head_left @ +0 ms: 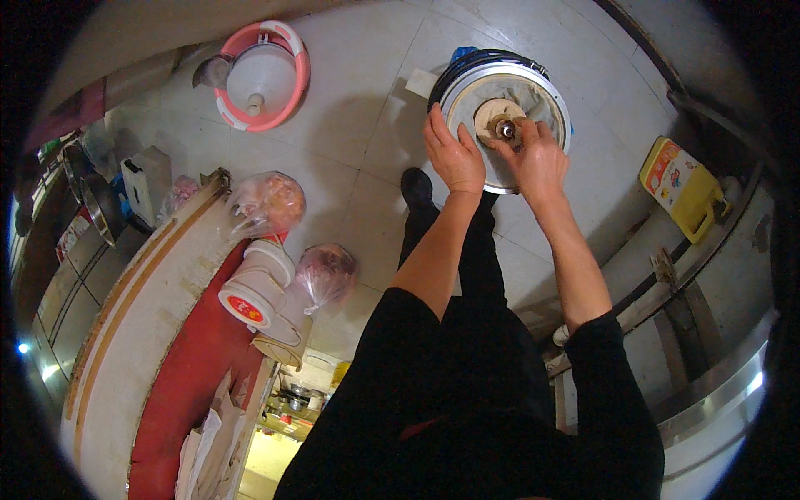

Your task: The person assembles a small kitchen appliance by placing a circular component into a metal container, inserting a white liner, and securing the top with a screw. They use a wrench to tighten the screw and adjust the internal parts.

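Observation:
Below me on the floor stands a round drum [564, 107] with a shiny metal rim. Grey cloth [540, 98] lines its top, and a tan disc [493, 111] sits in the middle with a small metal knob [506, 129] at its centre. My right hand [540, 162] has its thumb and fingers closed round that knob; the fingertips partly cover it. My left hand [455, 158] rests at the drum's left rim, fingers stretched out and thumb apart over the cloth. A black hose or cable [492, 57] curls round the drum's far side.
At far left on the tiled floor, a pink-rimmed basin [302, 62] holds a white funnel-like piece [262, 75]. Bagged items [268, 204] and white tubs [250, 292] line the counter edge at left. A yellow board [682, 187] leans against the right wall.

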Available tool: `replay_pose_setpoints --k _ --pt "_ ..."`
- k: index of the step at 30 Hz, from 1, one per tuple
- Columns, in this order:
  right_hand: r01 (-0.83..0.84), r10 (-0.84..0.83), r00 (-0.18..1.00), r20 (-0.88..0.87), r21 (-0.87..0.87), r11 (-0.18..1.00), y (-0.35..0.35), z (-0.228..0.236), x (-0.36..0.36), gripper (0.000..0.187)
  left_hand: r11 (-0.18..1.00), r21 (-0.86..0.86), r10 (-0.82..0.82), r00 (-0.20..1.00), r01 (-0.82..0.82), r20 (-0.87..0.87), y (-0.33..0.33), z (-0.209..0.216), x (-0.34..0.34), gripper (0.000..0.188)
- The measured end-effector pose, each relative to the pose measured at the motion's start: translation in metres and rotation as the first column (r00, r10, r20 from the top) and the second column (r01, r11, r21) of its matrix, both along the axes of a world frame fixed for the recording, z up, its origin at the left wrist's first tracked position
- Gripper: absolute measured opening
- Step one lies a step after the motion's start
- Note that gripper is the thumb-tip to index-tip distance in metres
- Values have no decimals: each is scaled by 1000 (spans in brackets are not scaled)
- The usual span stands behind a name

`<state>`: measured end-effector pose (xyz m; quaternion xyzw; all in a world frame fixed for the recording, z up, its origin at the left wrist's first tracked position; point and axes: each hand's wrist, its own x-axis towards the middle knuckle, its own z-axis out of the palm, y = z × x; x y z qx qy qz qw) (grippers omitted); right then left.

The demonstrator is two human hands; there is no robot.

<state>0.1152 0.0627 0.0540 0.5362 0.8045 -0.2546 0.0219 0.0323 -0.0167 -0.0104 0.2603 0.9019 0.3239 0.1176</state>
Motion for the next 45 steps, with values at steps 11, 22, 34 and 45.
replay_pose_setpoints --k 11,22,34,45 --pt "-21 18 984 -180 -13 1000 -4 -23 8 23 1000 7 -4 1000 4 -16 0 0 0 54" --pt "112 -132 891 -435 -72 991 -4 -16 16 23 1000 -19 -11 1000 11 -28 0 1 0 55" --pt "128 -219 760 -612 -190 973 -4 -38 26 12 1000 -10 -5 1000 5 17 1 5 -2 55" --pt "-14 52 867 -495 80 997 -9 -51 27 27 996 87 -10 997 16 -74 -9 -22 4 56"
